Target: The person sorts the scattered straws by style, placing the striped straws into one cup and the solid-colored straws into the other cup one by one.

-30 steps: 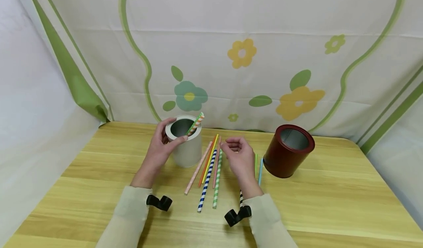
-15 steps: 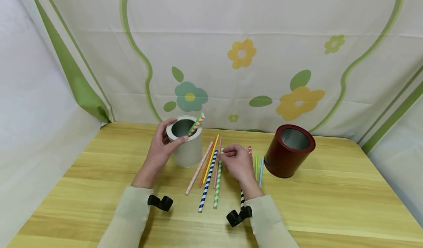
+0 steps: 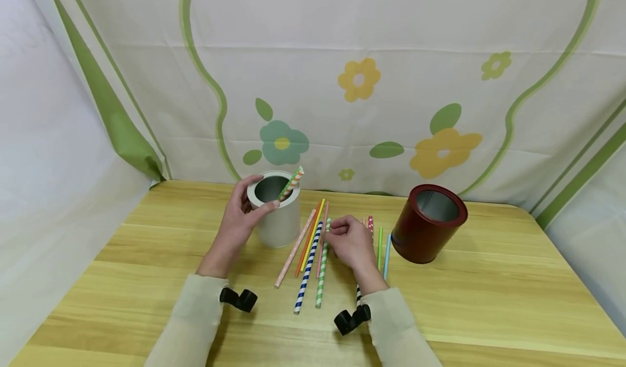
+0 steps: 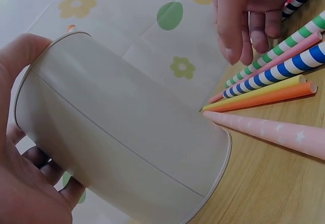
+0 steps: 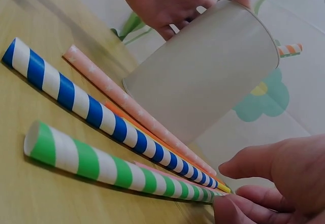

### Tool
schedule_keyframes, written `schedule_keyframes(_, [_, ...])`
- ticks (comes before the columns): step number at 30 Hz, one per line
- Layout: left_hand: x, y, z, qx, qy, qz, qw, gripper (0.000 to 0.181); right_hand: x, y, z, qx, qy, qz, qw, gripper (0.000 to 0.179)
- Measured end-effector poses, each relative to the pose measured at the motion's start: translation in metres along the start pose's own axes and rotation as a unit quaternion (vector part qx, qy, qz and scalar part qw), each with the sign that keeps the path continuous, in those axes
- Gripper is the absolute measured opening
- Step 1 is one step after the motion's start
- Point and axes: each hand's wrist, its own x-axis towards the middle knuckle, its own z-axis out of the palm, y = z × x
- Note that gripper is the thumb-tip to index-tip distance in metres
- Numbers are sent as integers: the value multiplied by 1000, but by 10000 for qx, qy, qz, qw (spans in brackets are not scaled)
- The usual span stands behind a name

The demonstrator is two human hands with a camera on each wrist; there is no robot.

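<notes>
My left hand (image 3: pixel 236 215) grips the white can (image 3: pixel 280 228) by its rim, thumb at the near side and fingers round the left. Two straws, an orange-striped one (image 3: pixel 292 183) and a green one beside it, lean out of the can. My right hand (image 3: pixel 351 242) is low over the far end of the green-and-white striped straw (image 5: pixel 117 168). Its thumb and fingers stand apart in the right wrist view, fingertips right at that end. Next to it lie a blue-and-white striped straw (image 3: pixel 307 272) and pink, yellow and orange straws.
A dark red can (image 3: pixel 420 236) with an open top stands to the right. Between it and my right hand lie a light green straw (image 3: pixel 380 247), a blue straw (image 3: pixel 387 255) and a dark pink one (image 3: pixel 370 224). A flowered curtain (image 3: pixel 313 84) hangs behind the wooden table (image 3: pixel 513 296).
My right hand has come down and nearer along the green-and-white striped straw, uncovering the dark pink straw's end. My left hand stays on the white can.
</notes>
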Motion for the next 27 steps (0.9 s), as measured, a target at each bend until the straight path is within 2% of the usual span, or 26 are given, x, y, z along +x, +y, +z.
schedule_keyframes(5, [0,-1,0,-27,43,-13,10000,70,0,0,2,-13,-74,60,10000,29])
schedule_keyframes(13, [0,-1,-1,-79,55,83,9999,70,0,-1,4,-421,-40,67,9991,31])
schedule_keyframes(27, [0,-2,-1,-126,38,96,9999,70,-2,-1,14,-999,255,-243,9944,28])
